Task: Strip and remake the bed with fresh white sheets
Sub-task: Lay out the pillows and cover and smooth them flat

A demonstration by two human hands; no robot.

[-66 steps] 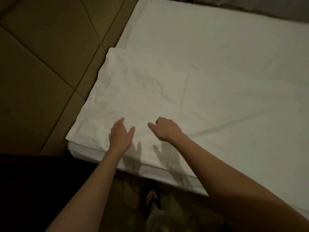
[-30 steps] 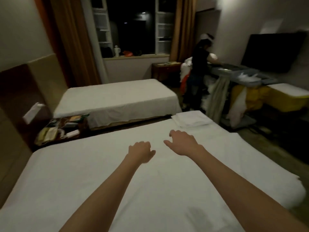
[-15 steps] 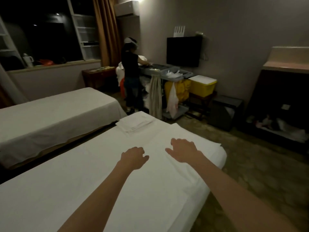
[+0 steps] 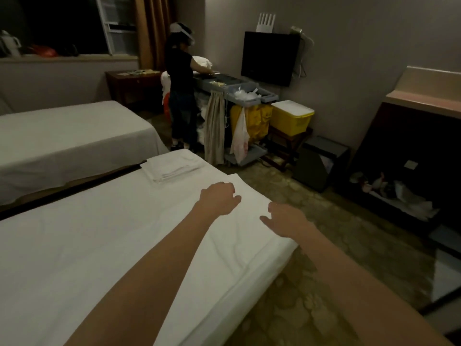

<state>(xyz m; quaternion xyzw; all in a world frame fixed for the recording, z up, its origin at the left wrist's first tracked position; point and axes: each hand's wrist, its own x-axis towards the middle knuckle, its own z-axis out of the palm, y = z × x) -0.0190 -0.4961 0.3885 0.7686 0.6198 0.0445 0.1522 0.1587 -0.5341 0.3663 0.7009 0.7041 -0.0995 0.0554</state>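
A bed (image 4: 74, 270) covered with a white sheet (image 4: 244, 236) fills the lower left of the head view. A stack of folded white linen (image 4: 172, 167) lies on its far corner. My left hand (image 4: 219, 199) hovers over the foot end of the sheet with fingers loosely curled, holding nothing. My right hand (image 4: 284, 221) reaches out beside it over the bed's right edge, thumb and fingers spread, holding nothing. Both forearms stretch forward from the lower frame.
A second bed (image 4: 69, 136) stands at the left. A person (image 4: 180, 91) stands at a housekeeping cart (image 4: 239, 113) with a yellow bag and yellow bin (image 4: 290, 118). A wall TV (image 4: 269, 57), a dark cabinet (image 4: 409, 158) and patterned carpet (image 4: 311, 308) lie right.
My view swung from the head end of the bed up and right toward its foot end. Both hands stayed outstretched and moved toward the foot corner, holding nothing.
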